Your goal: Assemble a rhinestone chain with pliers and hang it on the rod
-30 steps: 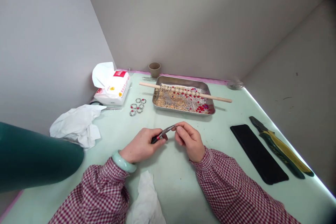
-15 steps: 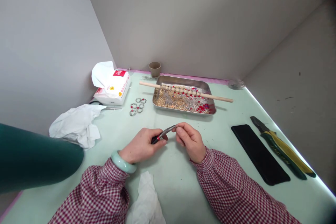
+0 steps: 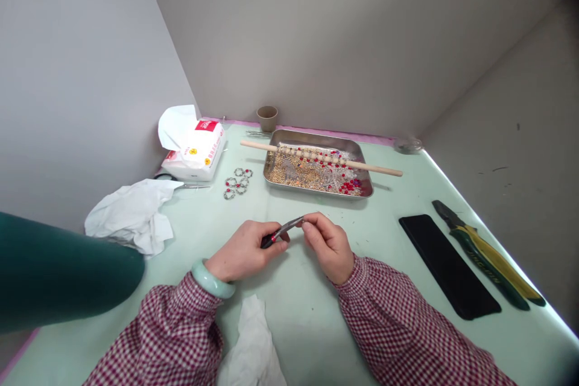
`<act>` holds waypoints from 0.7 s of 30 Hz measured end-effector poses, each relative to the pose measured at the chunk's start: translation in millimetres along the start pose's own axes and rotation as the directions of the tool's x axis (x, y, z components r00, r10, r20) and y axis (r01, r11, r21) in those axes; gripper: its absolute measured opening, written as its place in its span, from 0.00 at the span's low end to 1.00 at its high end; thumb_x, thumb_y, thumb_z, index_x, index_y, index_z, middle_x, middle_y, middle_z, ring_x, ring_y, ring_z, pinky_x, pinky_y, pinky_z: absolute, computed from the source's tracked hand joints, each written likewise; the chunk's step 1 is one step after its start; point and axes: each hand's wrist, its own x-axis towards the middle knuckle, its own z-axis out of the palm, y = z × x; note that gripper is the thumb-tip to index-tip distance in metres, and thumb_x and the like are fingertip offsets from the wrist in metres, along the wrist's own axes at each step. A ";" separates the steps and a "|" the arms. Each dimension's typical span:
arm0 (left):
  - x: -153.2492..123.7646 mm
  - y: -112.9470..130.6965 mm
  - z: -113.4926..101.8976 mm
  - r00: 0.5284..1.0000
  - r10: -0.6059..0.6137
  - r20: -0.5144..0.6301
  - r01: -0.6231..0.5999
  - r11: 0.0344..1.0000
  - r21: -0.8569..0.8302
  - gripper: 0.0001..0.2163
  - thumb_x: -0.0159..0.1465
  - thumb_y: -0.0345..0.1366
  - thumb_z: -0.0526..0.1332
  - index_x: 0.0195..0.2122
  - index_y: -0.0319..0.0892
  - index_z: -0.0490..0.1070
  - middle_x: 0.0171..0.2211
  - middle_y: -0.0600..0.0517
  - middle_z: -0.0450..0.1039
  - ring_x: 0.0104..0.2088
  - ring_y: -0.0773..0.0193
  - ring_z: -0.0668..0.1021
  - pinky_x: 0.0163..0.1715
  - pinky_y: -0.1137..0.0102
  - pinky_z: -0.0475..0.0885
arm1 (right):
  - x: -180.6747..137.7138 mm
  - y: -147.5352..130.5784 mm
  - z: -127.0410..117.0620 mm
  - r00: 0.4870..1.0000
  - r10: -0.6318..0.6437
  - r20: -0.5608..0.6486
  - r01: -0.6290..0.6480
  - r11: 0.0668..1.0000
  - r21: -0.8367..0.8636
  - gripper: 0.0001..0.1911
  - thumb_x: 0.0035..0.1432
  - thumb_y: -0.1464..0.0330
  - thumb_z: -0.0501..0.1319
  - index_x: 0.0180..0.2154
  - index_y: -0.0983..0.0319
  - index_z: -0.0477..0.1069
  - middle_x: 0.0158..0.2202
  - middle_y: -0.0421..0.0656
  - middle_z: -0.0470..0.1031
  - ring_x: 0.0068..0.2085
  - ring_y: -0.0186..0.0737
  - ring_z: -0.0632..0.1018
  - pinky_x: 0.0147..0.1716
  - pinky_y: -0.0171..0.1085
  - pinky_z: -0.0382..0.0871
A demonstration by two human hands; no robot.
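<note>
Barely shifted, right hand (image 3: 328,245) meets pliers (image 3: 284,230) (slim).

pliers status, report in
Left hand shut on small pliers. Right hand pinching at the plier tips, piece too small to tell. Bead tray beyond, apart.

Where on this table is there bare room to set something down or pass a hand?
Bare table lies between the metal tray, the black pad and the right hand; another patch between the crumpled cloth and the left hand holding small pliers. Crowded: back left, around tissue pack and bead rings.
</note>
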 end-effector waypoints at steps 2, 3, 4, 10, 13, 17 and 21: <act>-0.2 0.3 -0.2 1.000 -0.001 0.010 0.001 1.000 -0.006 0.10 0.61 0.39 0.53 0.27 0.39 0.66 0.21 0.57 0.56 0.23 0.70 0.59 0.24 0.74 0.54 | 0.1 -0.2 -0.2 1.000 -0.005 0.001 0.005 1.000 -0.003 0.10 0.62 0.64 0.51 0.37 0.60 0.68 0.19 0.36 0.60 0.21 0.32 0.62 0.20 0.33 0.56; -0.3 0.4 -0.2 1.000 -0.001 0.013 0.001 1.000 -0.006 0.10 0.61 0.39 0.53 0.27 0.39 0.66 0.21 0.57 0.56 0.23 0.70 0.59 0.24 0.74 0.54 | 0.1 -0.3 -0.4 1.000 -0.003 0.004 0.003 1.000 0.001 0.10 0.62 0.63 0.51 0.37 0.60 0.69 0.19 0.36 0.60 0.20 0.32 0.62 0.20 0.33 0.56; -0.5 0.6 -0.2 1.000 -0.002 0.015 0.002 1.000 -0.006 0.10 0.61 0.39 0.53 0.27 0.39 0.66 0.21 0.57 0.56 0.23 0.70 0.59 0.24 0.74 0.54 | 0.0 -0.4 -0.7 1.000 0.000 0.009 0.000 1.000 0.006 0.11 0.62 0.63 0.51 0.37 0.60 0.69 0.19 0.36 0.60 0.20 0.32 0.61 0.20 0.33 0.56; -1.3 -0.1 -1.8 0.999 -0.006 0.034 0.007 1.000 -0.017 0.10 0.61 0.39 0.54 0.30 0.38 0.69 0.21 0.57 0.58 0.24 0.70 0.61 0.25 0.74 0.56 | -0.4 -1.4 -2.3 1.000 -0.001 0.024 0.001 1.000 0.006 0.11 0.63 0.63 0.51 0.36 0.61 0.69 0.18 0.35 0.59 0.20 0.31 0.61 0.21 0.32 0.55; -1.1 -1.0 -4.8 0.997 0.007 0.080 -0.002 0.998 -0.064 0.10 0.61 0.38 0.54 0.34 0.38 0.71 0.23 0.57 0.61 0.25 0.69 0.63 0.26 0.74 0.58 | 0.3 -1.4 -2.6 0.998 -0.006 0.059 0.005 1.000 0.031 0.11 0.63 0.63 0.50 0.36 0.60 0.69 0.18 0.34 0.58 0.20 0.31 0.60 0.21 0.32 0.55; -0.8 -1.2 -5.9 0.996 0.010 0.088 -0.003 0.997 -0.077 0.10 0.61 0.38 0.54 0.35 0.39 0.71 0.23 0.57 0.61 0.25 0.69 0.64 0.26 0.74 0.58 | 1.7 -1.2 -2.1 0.999 -0.019 0.050 0.017 0.999 0.031 0.11 0.63 0.64 0.50 0.36 0.60 0.69 0.18 0.35 0.58 0.20 0.31 0.61 0.21 0.33 0.56; -0.2 -0.4 -1.6 1.000 0.010 0.003 -0.010 1.000 0.018 0.10 0.61 0.40 0.54 0.28 0.39 0.66 0.21 0.58 0.57 0.23 0.70 0.61 0.24 0.74 0.55 | 1.8 -0.2 -0.8 0.999 -0.044 -0.025 0.043 0.999 -0.026 0.08 0.61 0.66 0.53 0.36 0.61 0.68 0.19 0.35 0.59 0.21 0.32 0.61 0.21 0.33 0.56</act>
